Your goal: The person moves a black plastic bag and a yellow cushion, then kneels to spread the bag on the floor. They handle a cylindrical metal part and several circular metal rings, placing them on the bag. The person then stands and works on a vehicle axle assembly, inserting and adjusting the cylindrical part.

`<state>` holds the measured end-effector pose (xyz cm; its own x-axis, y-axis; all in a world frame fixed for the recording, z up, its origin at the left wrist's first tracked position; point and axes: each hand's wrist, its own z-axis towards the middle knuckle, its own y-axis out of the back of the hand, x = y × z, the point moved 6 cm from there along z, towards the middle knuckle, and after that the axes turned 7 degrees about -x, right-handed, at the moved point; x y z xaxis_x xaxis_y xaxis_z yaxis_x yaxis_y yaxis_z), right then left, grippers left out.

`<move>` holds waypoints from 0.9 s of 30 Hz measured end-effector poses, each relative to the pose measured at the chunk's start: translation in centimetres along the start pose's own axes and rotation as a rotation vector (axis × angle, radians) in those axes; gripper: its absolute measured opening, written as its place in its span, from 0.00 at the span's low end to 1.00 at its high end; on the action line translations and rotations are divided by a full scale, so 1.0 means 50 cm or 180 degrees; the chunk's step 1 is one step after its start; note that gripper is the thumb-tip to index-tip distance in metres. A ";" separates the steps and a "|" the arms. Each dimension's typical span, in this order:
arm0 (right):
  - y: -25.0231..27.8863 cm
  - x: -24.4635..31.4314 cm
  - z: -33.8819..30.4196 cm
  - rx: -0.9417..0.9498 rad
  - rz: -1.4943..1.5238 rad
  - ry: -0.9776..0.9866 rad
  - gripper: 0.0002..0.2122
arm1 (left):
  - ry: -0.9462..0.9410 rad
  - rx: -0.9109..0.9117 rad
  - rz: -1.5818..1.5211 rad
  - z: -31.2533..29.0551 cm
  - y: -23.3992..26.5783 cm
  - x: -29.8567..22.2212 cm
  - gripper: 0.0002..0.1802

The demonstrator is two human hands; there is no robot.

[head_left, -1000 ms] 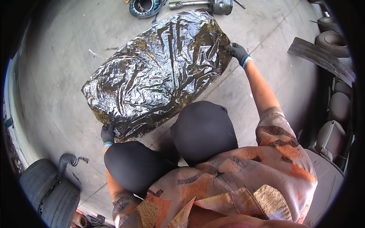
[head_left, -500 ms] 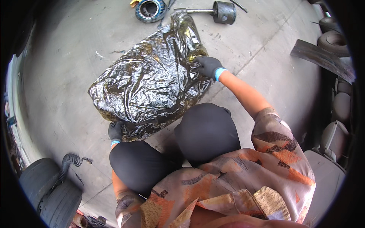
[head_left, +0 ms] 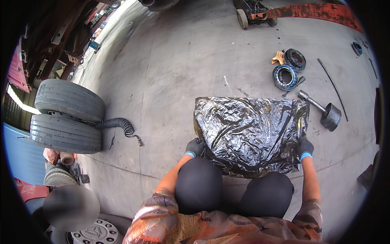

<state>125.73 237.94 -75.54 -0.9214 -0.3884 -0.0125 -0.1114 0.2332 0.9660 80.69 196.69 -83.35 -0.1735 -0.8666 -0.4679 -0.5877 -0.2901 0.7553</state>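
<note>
A crumpled, shiny, dark oily plastic sheet (head_left: 248, 134) lies spread on the concrete floor in front of my knees. My left hand (head_left: 196, 147), in a dark glove with a light blue cuff, is closed at the sheet's left edge. On the opposite edge, my right hand (head_left: 305, 148), gloved the same way, has its fingers curled around the plastic. Both sets of fingertips are partly hidden. Beyond the sheet's far right corner lies a metal tool with a shaft and a wide cylindrical head (head_left: 331, 117).
Two bearing-like rings, one blue-smeared (head_left: 285, 77) and one darker (head_left: 295, 59), lie past the sheet. A long bar (head_left: 334, 87) rests at right. Large tires (head_left: 67, 132) and a coiled hose (head_left: 118, 123) are at left. A red-handled wheeled jack (head_left: 317, 14) stands far right.
My view has swung left. My right hand has come back from the sheet's far right part to its near right edge. The strip stretching toward the metal tool has been drawn in.
</note>
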 end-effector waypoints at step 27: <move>-0.117 -0.223 -0.071 -0.0077 0.0146 -0.1173 0.19 | 0.0114 0.0861 0.0043 -0.008 -0.007 0.148 0.17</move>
<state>137.97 237.75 -80.12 -0.9979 -0.0300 -0.0570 -0.0623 0.2199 0.9735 79.95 190.24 -86.90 -0.1575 -0.8849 -0.4383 -0.7761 -0.1636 0.6091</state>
